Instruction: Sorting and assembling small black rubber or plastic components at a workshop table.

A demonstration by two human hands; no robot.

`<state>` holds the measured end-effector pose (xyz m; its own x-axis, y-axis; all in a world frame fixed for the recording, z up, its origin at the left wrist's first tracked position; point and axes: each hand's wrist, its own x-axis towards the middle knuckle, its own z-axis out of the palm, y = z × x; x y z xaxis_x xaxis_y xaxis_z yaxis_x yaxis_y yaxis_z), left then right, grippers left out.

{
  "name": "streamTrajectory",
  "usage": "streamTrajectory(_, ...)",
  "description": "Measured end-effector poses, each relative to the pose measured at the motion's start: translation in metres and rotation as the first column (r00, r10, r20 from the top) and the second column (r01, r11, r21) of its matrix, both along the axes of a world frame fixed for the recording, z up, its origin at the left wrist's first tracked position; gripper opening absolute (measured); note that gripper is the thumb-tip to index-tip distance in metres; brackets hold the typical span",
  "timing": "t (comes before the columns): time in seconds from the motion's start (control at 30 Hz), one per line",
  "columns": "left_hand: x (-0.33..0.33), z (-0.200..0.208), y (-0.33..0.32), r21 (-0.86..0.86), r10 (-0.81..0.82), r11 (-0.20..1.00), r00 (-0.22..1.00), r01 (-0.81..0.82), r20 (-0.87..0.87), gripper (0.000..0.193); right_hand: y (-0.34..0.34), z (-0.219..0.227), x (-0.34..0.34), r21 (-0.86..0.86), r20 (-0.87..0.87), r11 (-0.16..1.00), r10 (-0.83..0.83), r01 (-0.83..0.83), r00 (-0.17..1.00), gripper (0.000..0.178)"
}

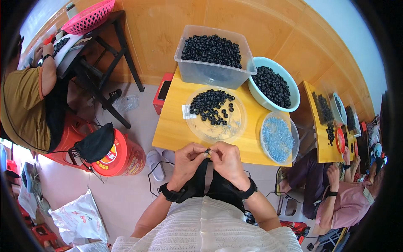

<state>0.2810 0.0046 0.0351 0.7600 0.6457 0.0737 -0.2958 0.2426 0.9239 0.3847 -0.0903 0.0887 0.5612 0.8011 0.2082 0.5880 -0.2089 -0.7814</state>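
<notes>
Over my lap, just off the table's front edge, my left hand (187, 163) and my right hand (228, 161) meet at the fingertips. Thumbs and forefingers of both pinch a small black part (208, 151), mostly covered by the fingers. Straight ahead, a shallow clear round tray (201, 135) bears a loose spread of small black ring-shaped parts (206, 101). To the right, a clear round tub (297, 147) holds many tiny pale-blue clear pieces (277, 138).
Behind the tray stands a clear rectangular bin (210, 74) of black parts, beside a light-blue bowl (294, 101) of the same on the yellow table (172, 130). A red lidded bucket (130, 157) stands left. Co-workers sit at left (25, 101) and right (348, 206).
</notes>
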Motion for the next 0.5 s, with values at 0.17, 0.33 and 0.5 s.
streamTrajectory(0.17, 0.008, -0.002, -0.008, 0.063, 0.109, 0.993, 0.991, -0.104, -0.078, 0.01, 0.003, -0.007, -0.007, 0.066, 0.201, 0.997, -0.049, 0.036, 0.978, 0.009)
streamTrajectory(0.33, 0.011, 0.001, -0.011, -0.105, 0.137, 0.983, 0.985, -0.148, -0.104, 0.01, 0.001, -0.016, -0.015, 0.073, 0.038, 0.996, -0.055, 0.052, 0.998, 0.015)
streamTrajectory(0.5, 0.01, -0.002, -0.013, -0.098, 0.192, 0.972, 0.963, -0.213, -0.191, 0.01, 0.005, -0.031, -0.018, 0.144, 0.058, 0.984, -0.113, 0.103, 0.992, 0.019)
